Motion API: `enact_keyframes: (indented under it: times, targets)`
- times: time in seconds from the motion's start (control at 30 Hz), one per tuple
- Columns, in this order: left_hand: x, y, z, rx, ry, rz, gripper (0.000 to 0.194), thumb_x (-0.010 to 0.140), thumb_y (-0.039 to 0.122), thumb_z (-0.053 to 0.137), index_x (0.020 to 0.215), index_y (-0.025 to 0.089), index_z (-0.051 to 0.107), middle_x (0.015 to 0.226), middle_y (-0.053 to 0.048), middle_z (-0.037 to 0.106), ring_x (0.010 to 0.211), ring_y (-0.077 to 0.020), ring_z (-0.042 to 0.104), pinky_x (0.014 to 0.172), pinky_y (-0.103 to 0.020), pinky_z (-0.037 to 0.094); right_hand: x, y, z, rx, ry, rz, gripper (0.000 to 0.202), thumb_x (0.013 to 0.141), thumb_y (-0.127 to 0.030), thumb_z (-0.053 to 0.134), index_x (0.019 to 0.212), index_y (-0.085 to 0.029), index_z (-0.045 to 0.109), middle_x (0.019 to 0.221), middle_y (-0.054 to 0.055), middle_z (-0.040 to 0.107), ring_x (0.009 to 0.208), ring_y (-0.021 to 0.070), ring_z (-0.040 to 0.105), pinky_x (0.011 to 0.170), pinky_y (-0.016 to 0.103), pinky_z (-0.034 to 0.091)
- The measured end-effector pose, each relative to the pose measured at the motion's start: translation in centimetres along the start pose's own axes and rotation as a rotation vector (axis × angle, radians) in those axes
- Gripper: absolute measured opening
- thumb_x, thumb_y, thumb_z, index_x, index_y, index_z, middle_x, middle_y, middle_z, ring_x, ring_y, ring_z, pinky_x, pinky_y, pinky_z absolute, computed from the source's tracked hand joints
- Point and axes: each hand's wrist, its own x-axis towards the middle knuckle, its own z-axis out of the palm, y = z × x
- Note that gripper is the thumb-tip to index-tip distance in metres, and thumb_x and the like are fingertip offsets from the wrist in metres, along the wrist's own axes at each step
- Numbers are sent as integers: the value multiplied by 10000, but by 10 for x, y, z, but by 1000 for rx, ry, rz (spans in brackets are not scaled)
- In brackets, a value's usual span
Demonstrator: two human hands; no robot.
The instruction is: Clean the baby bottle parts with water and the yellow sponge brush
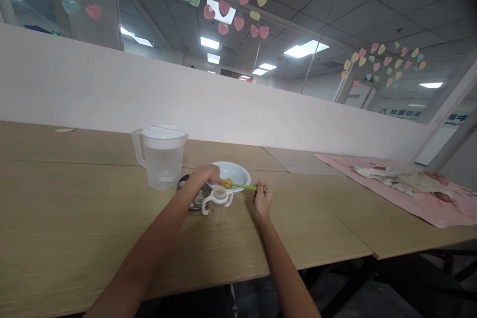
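Note:
My right hand (263,198) is closed around the end of a green-handled brush (242,186), which lies across the near side of a white bowl (238,171). Its yellow, sponge-like head (226,183) is over the bowl. My left hand (206,174) reaches in from the left, with its fingers closed at that yellow head; the fingertips are partly hidden. Just in front of the bowl, a clear baby bottle (215,211) with a white two-handled ring stands upright without a cap. Beside it, partly under my left forearm, is a round metal dish (196,205) containing small clear parts.
A clear lidded pitcher (164,159) stands left of the bowl. To the right, a pink cloth (421,203) carries crumpled baby clothes (406,179). A small flat beige piece (65,130) lies at the far left. The white low wall (223,109) borders the table's back.

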Motion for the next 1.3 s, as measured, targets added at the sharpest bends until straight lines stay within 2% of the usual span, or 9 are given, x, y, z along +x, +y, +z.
enact_keyframes:
  times: [0.17,0.27,0.33,0.5,0.73,0.8,0.93,1.1,1.3]
  targets:
    - [4,-9,-1,18,76,23,232,612,206,669,829,127,674,884,-109,695,741,-208,627,631,-257,455,2,-3,2,312,-56,303,421,607,-510,702,685,-193,436,407,-131,356,309,18,221,306,140,189]
    - [2,-11,-3,-1,183,58,269,632,182,629,896,132,648,896,-102,681,758,-209,619,648,-265,459,5,0,-1,454,-94,404,362,609,-389,724,702,-187,439,426,-133,375,317,3,214,307,117,188]
    - [1,-12,-4,-18,278,80,350,670,191,585,1015,137,603,1008,-115,648,862,-220,607,721,-277,461,8,2,-4,519,-103,453,302,647,-344,700,716,-176,458,441,-126,394,320,-2,225,308,108,206]
    - [2,-12,-5,-165,508,176,603,707,221,552,1284,123,406,1246,-155,483,1091,-240,519,901,-311,422,15,5,-13,643,-86,503,169,731,-255,632,744,-168,488,448,-126,386,310,-5,235,296,93,214]
    - [0,-1,-13,-581,773,307,621,738,217,511,1326,89,359,1159,-131,502,1090,-229,503,956,-372,407,14,-4,-18,816,-179,452,111,754,-198,623,773,-177,516,448,-131,363,309,-1,253,298,91,246]
    - [-2,2,-14,-734,754,380,631,740,228,513,1338,116,347,1173,-113,506,1059,-203,528,918,-342,442,12,-7,-18,864,-165,474,79,767,-189,603,781,-175,527,448,-127,367,310,-1,253,298,86,246]
    - [-8,8,-16,-928,591,496,622,725,231,538,1317,129,380,1189,-106,531,1046,-187,550,860,-307,482,12,-9,-17,922,-170,510,32,789,-170,567,787,-170,536,450,-121,375,313,0,250,299,82,245]
    - [-20,16,-19,-876,509,541,557,719,257,576,1252,130,477,1240,-123,536,1087,-211,542,929,-345,450,12,-6,-18,927,-250,477,85,798,-212,585,759,-177,518,448,-125,348,313,5,246,297,87,240]
    - [-31,21,-25,-862,428,625,610,679,212,604,1260,87,472,1270,-168,514,1127,-235,533,989,-370,401,12,-3,-19,955,-330,465,114,821,-229,567,745,-181,496,479,-116,361,327,3,265,310,80,254]
